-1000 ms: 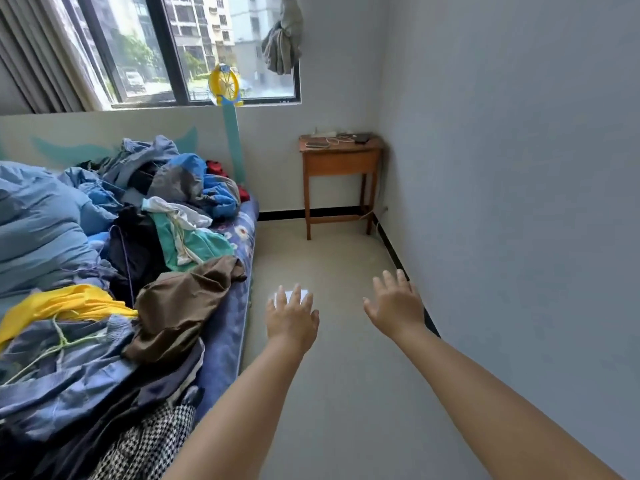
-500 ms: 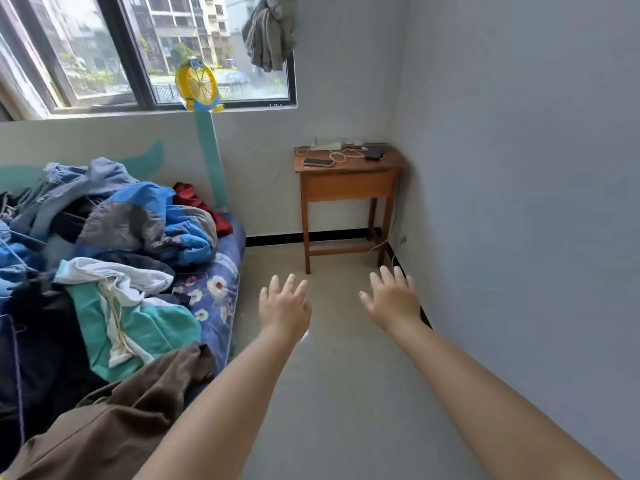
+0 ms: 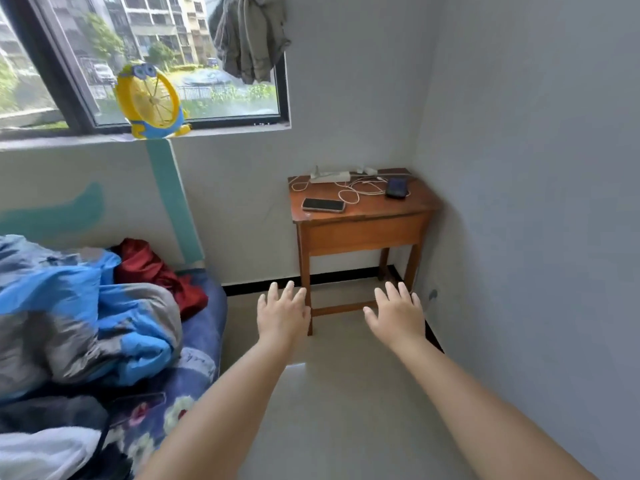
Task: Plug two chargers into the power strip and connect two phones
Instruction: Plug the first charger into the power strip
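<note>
A small wooden table (image 3: 363,233) stands in the room's far right corner. On its back edge lies a white power strip (image 3: 329,177). Loose white charger cables (image 3: 356,190) curl across the top, and white charger plugs (image 3: 367,170) sit by the strip's right end. One dark phone (image 3: 323,205) lies flat at the front left, another dark phone (image 3: 396,187) at the right. My left hand (image 3: 282,315) and my right hand (image 3: 396,315) are stretched out in front of the table, below its top, fingers spread, holding nothing.
A mattress (image 3: 204,344) piled with clothes (image 3: 104,327) fills the left side. A yellow toy fan (image 3: 152,102) sits on the window sill. A grey wall (image 3: 536,202) runs close along the right. Pale floor (image 3: 346,393) leads to the table.
The view has moved forward toward the table, which is now larger and nearer. Both hands stay stretched out and empty.
</note>
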Action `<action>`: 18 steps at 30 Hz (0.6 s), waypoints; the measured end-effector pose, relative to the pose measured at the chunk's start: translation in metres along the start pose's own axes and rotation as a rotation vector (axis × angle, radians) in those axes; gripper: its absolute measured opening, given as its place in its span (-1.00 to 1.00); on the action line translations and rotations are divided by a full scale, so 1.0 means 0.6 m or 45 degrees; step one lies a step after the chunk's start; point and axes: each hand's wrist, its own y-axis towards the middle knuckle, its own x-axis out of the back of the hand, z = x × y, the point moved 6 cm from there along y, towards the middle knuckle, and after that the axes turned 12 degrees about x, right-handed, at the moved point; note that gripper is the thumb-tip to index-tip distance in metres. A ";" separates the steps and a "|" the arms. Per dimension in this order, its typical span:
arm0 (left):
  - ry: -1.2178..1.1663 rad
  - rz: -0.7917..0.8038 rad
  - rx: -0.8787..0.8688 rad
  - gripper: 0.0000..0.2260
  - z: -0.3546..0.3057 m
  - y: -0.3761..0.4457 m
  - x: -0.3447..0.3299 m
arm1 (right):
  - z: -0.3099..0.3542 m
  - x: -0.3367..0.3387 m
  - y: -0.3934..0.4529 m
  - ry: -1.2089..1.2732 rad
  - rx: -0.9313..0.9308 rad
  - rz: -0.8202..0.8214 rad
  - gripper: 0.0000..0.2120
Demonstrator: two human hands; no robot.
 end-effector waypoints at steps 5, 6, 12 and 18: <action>0.002 0.017 -0.093 -0.60 -0.060 0.240 -0.017 | -0.079 -0.024 0.218 -0.003 -0.084 0.032 -0.53; -0.007 0.013 -0.099 -0.60 -0.074 0.290 -0.021 | -0.094 -0.029 0.266 -0.002 -0.085 0.029 -0.53; -0.052 0.061 -0.040 -0.59 -0.150 0.568 -0.063 | -0.182 -0.050 0.560 0.016 -0.020 0.082 -0.52; -0.099 0.112 0.004 -0.60 -0.182 0.783 -0.090 | -0.237 -0.058 0.788 0.063 0.004 0.119 -0.52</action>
